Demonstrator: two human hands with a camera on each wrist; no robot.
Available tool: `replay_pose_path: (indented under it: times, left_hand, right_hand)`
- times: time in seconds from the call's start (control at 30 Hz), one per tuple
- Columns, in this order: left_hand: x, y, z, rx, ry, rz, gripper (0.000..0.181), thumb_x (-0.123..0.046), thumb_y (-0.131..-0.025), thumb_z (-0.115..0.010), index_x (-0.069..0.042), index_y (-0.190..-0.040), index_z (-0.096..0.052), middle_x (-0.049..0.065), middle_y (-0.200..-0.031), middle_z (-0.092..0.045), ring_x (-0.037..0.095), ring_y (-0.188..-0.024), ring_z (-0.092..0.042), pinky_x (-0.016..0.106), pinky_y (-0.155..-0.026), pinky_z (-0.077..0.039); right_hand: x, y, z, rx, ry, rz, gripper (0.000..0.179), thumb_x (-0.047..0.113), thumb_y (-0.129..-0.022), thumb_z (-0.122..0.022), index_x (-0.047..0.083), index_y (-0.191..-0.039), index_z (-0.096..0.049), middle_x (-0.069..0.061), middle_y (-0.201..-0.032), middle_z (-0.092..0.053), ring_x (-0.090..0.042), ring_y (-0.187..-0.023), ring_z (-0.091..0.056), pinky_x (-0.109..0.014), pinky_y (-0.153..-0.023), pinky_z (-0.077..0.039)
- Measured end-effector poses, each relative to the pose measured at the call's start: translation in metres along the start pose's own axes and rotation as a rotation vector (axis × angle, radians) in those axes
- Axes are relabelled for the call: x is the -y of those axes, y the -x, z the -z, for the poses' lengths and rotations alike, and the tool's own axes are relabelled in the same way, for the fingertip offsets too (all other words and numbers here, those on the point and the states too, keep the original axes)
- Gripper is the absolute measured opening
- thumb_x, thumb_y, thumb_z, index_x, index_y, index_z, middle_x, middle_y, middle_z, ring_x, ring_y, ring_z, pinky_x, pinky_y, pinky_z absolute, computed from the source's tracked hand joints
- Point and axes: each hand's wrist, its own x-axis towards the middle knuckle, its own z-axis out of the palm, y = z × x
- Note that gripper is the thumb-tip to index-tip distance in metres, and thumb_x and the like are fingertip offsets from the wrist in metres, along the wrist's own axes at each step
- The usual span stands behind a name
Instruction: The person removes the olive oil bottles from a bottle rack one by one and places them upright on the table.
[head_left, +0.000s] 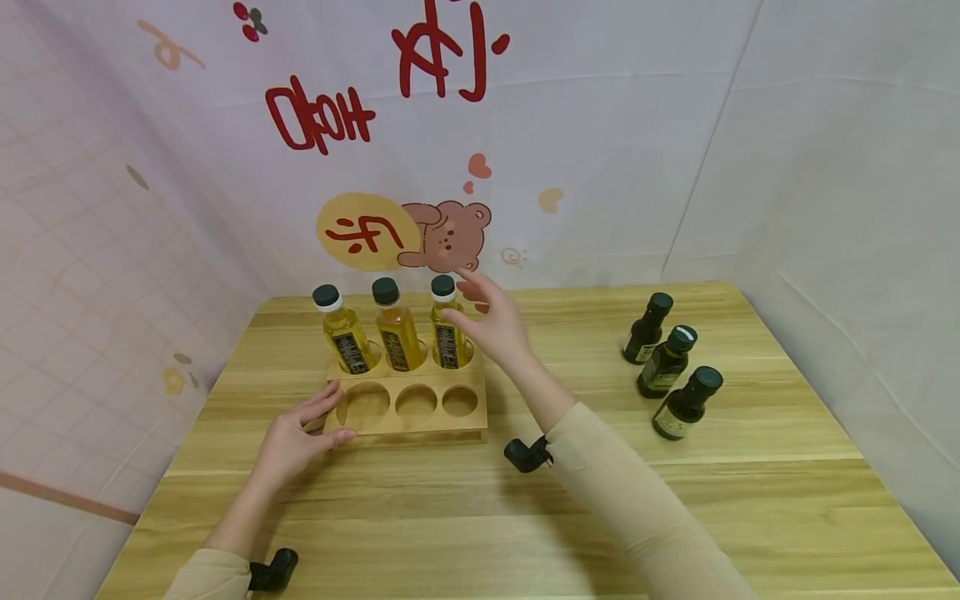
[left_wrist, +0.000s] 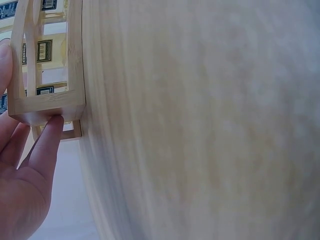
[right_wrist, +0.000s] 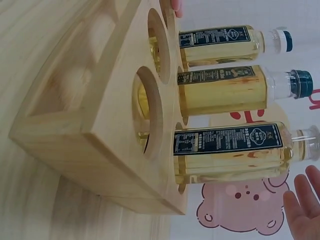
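Observation:
A two-step wooden bottle rack (head_left: 405, 423) has three bottles of yellow oil with dark green caps in its back row: a left bottle (head_left: 351, 337), a middle bottle (head_left: 399, 337) and a right bottle (head_left: 447, 335). At the rack's left end, my left hand (head_left: 296, 437) holds the corner, thumb at the front and fingers at the side; the left wrist view shows a finger (left_wrist: 47, 145) against the end face. Beside the right bottle's neck is my right hand (head_left: 495, 321), fingers spread. In the right wrist view its fingertips (right_wrist: 304, 190) appear apart from the glass.
Several round holes (head_left: 416, 400) line the rack's front step. To the right on the wooden table (head_left: 525, 533) stand three small dark bottles: a back one (head_left: 642, 335), a middle one (head_left: 662, 367) and a front one (head_left: 678, 411). A printed white curtain (head_left: 622, 125) hangs behind.

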Motion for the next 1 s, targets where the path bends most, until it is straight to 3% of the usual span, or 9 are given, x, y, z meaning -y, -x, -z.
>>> replay_pose_path:
  times: [0.13, 0.2, 0.3, 0.5, 0.77, 1.0]
  left_hand:
    - [0.000, 0.001, 0.001, 0.001, -0.004, 0.010, 0.078, -0.039, -0.080, -0.082, -0.009, -0.145, -0.052, -0.003, -0.155, -0.039, 0.026, -0.138, -0.040, 0.024, -0.093, -0.052]
    - [0.000, 0.001, 0.001, 0.003, -0.006, 0.011, 0.078, -0.039, -0.080, -0.082, -0.010, -0.145, -0.052, -0.003, -0.155, -0.039, 0.027, -0.138, -0.040, 0.026, -0.093, -0.052]
    - [-0.001, 0.001, 0.002, 0.002, -0.006, 0.007, 0.077, -0.038, -0.080, -0.082, -0.009, -0.145, -0.052, -0.002, -0.155, -0.039, 0.027, -0.138, -0.040, 0.028, -0.093, -0.052]
    - [-0.002, 0.001, 0.003, -0.003, 0.001, -0.006, 0.077, -0.037, -0.080, -0.083, -0.007, -0.144, -0.053, 0.000, -0.154, -0.040, 0.027, -0.138, -0.041, 0.015, -0.092, -0.048]
    - [-0.001, 0.000, 0.002, 0.000, 0.009, -0.008, 0.077, -0.036, -0.079, -0.083, -0.007, -0.144, -0.052, 0.000, -0.154, -0.040, 0.027, -0.139, -0.039, 0.029, -0.097, -0.048]
    - [0.000, 0.000, 0.001, 0.003, 0.011, -0.003, 0.078, -0.038, -0.079, -0.083, -0.009, -0.144, -0.053, -0.002, -0.155, -0.039, 0.027, -0.139, -0.039, 0.012, -0.091, -0.047]
  right_hand:
    - [0.003, -0.005, -0.005, 0.000, -0.038, -0.017, 0.061, 0.019, -0.087, -0.079, 0.014, -0.142, -0.054, -0.009, -0.126, -0.065, -0.024, -0.115, -0.061, -0.046, -0.098, -0.051]
    - [0.005, -0.006, -0.007, -0.001, -0.053, -0.027, 0.061, 0.019, -0.087, -0.079, 0.014, -0.142, -0.054, -0.009, -0.125, -0.065, -0.025, -0.114, -0.061, -0.046, -0.097, -0.052]
    - [0.006, -0.008, -0.009, -0.002, -0.061, -0.038, 0.061, 0.019, -0.087, -0.079, 0.015, -0.142, -0.055, -0.009, -0.124, -0.066, -0.023, -0.112, -0.062, -0.042, -0.096, -0.053]
    - [0.006, -0.013, -0.015, -0.005, -0.063, -0.035, 0.058, 0.017, -0.088, -0.078, 0.014, -0.141, -0.056, -0.010, -0.123, -0.065, -0.020, -0.112, -0.061, -0.034, -0.093, -0.054]
    - [0.005, -0.019, -0.021, -0.017, -0.042, -0.041, 0.048, 0.016, -0.087, -0.079, 0.012, -0.132, -0.062, -0.006, -0.117, -0.067, -0.018, -0.104, -0.063, -0.037, -0.088, -0.056]
    - [0.005, -0.017, -0.022, -0.029, -0.057, -0.039, 0.042, 0.014, -0.087, -0.079, 0.010, -0.127, -0.065, -0.006, -0.113, -0.069, -0.018, -0.100, -0.065, -0.030, -0.085, -0.056]
